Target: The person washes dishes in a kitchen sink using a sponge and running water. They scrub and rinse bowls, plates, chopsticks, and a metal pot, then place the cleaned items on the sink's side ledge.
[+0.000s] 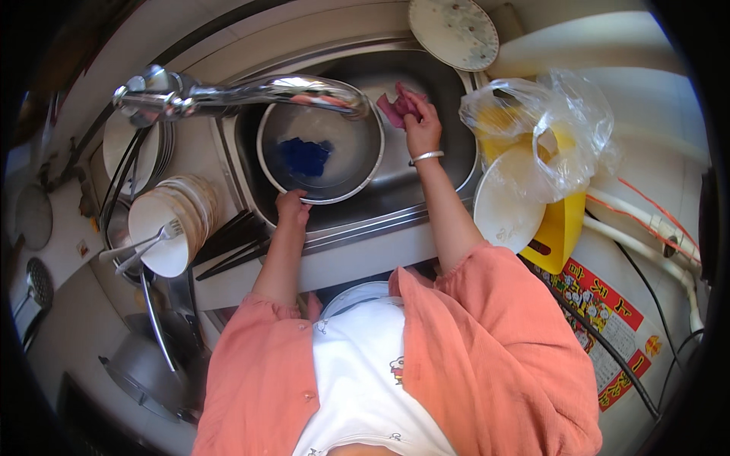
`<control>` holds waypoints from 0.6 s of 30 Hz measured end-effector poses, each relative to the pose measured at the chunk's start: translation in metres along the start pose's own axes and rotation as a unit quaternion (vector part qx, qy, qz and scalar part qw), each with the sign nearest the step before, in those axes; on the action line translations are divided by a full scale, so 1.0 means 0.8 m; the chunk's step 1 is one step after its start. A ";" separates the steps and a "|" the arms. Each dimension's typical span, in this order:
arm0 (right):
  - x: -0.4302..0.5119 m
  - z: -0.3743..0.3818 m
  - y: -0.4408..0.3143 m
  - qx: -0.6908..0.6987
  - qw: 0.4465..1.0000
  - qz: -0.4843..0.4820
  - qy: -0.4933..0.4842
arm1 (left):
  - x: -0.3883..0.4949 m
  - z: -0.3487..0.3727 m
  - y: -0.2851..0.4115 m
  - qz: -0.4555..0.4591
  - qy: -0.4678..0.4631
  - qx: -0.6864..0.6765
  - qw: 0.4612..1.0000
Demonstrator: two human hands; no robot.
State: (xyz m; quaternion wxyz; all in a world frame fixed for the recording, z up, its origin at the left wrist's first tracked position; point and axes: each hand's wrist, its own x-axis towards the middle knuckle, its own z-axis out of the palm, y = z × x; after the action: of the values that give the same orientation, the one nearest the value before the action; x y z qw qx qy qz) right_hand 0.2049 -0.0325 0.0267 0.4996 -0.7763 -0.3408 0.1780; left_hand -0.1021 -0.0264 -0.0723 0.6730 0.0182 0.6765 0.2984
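A round metal basin stands in the stainless steel sink, with a dark blue cloth lying in it. My left hand grips the basin's near rim. To the right of the basin, over the sink, my right hand holds a crumpled pink cloth between thumb and fingers. The chrome faucet reaches across the basin's far side. What lies under the spout is partly hidden by it.
Stacked bowls with forks and several plates stand left of the sink, near black chopsticks. A floral plate rests at the back right corner. At right are a white plate, a yellow container and a clear plastic bag.
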 end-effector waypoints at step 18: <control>-0.032 0.106 0.085 -0.398 0.753 -0.121 -0.510 | -0.001 0.014 -0.008 -0.040 -0.006 0.041 0.998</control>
State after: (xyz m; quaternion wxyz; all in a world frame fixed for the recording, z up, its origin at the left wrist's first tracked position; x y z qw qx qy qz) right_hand 0.1582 -0.0135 -0.0731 -0.0851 -0.6511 -0.6761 0.3341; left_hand -0.0894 -0.0278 -0.0737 0.6874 0.0203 0.6840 0.2434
